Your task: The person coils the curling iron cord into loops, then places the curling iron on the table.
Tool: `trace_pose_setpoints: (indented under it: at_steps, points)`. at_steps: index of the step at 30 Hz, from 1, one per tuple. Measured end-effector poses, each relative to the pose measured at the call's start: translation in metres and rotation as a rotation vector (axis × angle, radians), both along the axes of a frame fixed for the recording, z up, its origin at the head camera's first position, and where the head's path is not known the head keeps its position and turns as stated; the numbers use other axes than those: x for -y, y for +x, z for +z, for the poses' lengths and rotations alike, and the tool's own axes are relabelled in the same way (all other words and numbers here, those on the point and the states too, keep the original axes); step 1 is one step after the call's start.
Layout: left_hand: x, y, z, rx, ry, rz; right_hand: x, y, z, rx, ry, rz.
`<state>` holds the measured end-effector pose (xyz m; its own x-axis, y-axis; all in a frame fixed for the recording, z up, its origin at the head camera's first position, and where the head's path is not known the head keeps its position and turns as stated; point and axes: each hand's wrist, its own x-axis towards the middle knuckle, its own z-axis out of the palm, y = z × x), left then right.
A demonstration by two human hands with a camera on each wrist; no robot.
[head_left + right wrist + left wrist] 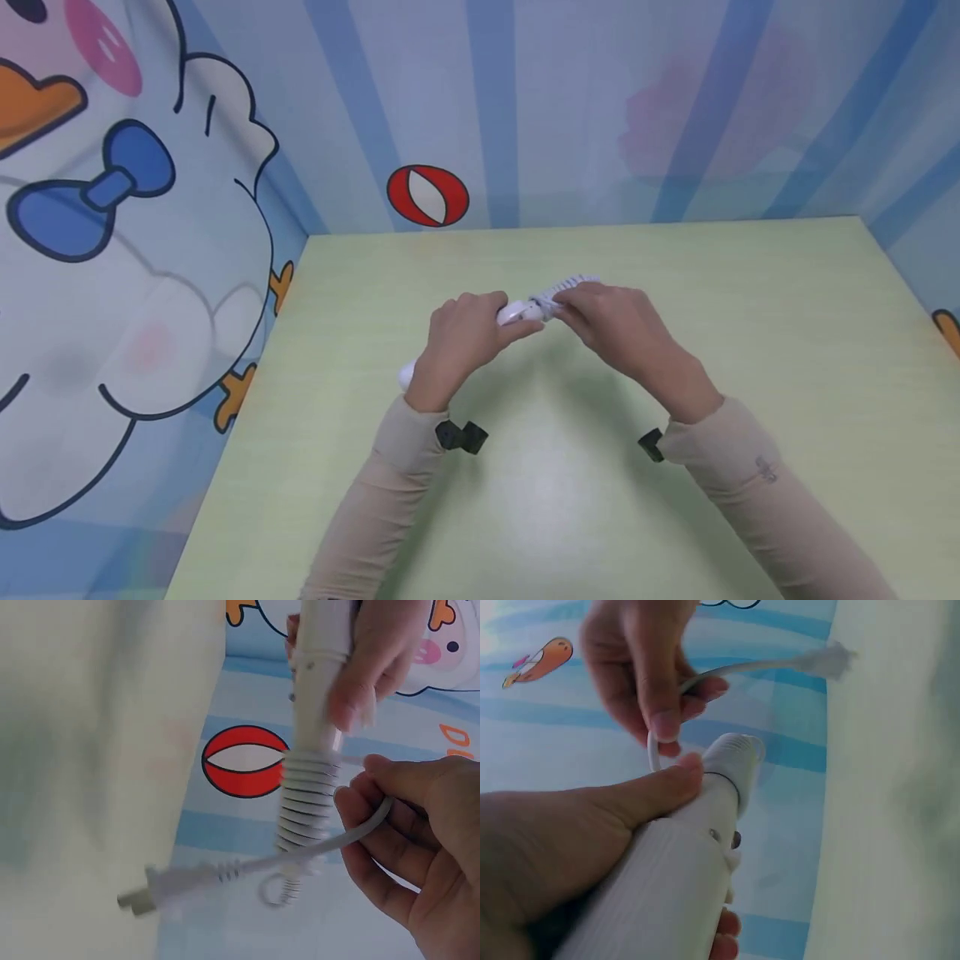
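Note:
My left hand (467, 337) grips a long white wand-shaped appliance (656, 881), its thumb lying along the body. Small buttons or knobs show on the side of the body in the left wrist view. At the far end, a white power cord (306, 799) is wound in several tight turns. My right hand (622, 327) pinches the loose part of that cord between thumb and fingers, close beside the coil. From there the cord runs across to a free plug (178, 889). Both hands are above the table, and the appliance's rear end (406, 375) shows behind the left wrist.
A pale yellow-green table (540, 500) lies beneath the hands. Blue striped walls (570, 108) with cartoon prints stand behind it and to the sides. Small black devices (461, 436) are worn at the wrists.

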<state>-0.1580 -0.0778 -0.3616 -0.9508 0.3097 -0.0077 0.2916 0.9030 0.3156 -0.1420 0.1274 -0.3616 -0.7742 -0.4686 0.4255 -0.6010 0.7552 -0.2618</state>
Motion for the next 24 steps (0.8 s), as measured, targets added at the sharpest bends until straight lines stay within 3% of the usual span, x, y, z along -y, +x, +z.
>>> trace_pose_setpoints:
  at_steps: [5,9,16,24]
  points:
    - [0.007,-0.006,0.000,0.020,0.152,0.008,0.004,0.006,-0.012,0.200,-0.163,-0.040]
    - [0.010,-0.007,0.003,0.057,0.210,-0.001,0.004,0.008,-0.022,0.259,-0.299,-0.017]
    - [0.016,-0.005,0.012,0.126,0.314,-0.039,0.002,0.011,-0.037,0.226,-0.399,0.040]
    - [0.020,-0.002,0.017,0.233,0.379,-0.142,-0.005,0.005,-0.060,0.148,-0.424,0.116]
